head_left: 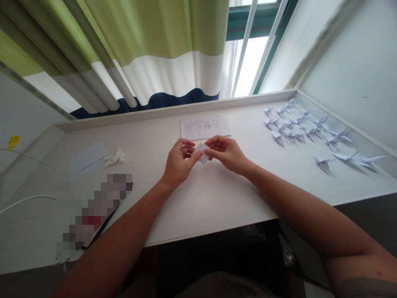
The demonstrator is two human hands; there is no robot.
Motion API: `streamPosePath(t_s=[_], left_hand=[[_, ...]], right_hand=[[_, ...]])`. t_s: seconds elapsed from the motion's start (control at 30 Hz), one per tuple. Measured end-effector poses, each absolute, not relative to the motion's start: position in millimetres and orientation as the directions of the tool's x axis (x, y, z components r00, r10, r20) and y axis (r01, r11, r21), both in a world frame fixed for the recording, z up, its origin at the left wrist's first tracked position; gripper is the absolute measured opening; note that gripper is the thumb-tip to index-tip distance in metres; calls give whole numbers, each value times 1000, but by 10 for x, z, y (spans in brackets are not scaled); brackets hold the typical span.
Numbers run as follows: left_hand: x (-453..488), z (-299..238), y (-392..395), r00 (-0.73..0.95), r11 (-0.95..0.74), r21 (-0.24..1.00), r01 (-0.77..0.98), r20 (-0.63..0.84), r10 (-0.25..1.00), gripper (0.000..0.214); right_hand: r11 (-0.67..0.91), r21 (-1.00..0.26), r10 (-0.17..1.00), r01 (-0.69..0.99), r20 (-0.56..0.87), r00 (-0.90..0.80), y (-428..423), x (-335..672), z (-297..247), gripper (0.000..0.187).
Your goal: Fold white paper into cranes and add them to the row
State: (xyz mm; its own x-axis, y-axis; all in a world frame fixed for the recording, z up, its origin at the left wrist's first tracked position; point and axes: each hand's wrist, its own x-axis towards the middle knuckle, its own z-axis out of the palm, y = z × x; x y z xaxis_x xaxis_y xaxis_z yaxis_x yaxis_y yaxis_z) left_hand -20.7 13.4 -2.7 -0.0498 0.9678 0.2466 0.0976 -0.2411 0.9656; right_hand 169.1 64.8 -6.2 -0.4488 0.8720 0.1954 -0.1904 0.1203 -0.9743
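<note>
Between my two hands is a small folded piece of white paper (pixel 202 153), diamond-shaped with crease lines, held up over the middle of the desk. My left hand (pixel 180 160) pinches its left side, thumb on the near face. On the right side, my right hand (pixel 227 153) grips the paper between thumb and fingers. Just beyond the hands lies a printed sheet with a table (pixel 203 127). Folded paper cranes (pixel 288 124) stand in rows at the far right of the desk.
At left on the white desk (pixel 198 207) are paper sheets (pixel 92 156), a crumpled tissue (pixel 115 157) and a blurred-out flat device (pixel 96 215). A white cable (pixel 27 198) runs in from the left edge. Curtains (pixel 167 49) hang behind the desk's raised back rim.
</note>
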Motion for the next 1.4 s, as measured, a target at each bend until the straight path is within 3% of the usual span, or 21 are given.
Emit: streamPosePath(t_s=[0.13, 0.33, 0.43, 0.63, 1.1, 1.4], left_hand=[[-195, 10, 111, -20, -294, 950, 104, 297, 955, 35], [-194, 21, 102, 13, -260, 963, 67, 259, 966, 41], [-191, -7, 112, 3, -175, 984, 28, 175, 985, 47], [-153, 13, 75, 182, 7, 998, 56, -17, 983, 43], [-162, 91, 57, 77, 75, 997, -26, -73, 994, 34], [-171, 109, 53, 90, 90, 996, -18, -89, 992, 32]], right_hand=[[103, -982, 837, -161, 173, -519, 641, 1701, -27, 43], [82, -984, 826, -161, 158, -542, 640, 1701, -4, 45], [106, -980, 844, -169, 178, -506, 645, 1702, -14, 44], [120, -977, 872, -179, 190, -451, 633, 1705, -8, 44], [138, -968, 886, -211, 216, -410, 610, 1684, 0, 46], [118, -979, 849, -164, 186, -494, 589, 1687, 35, 44]])
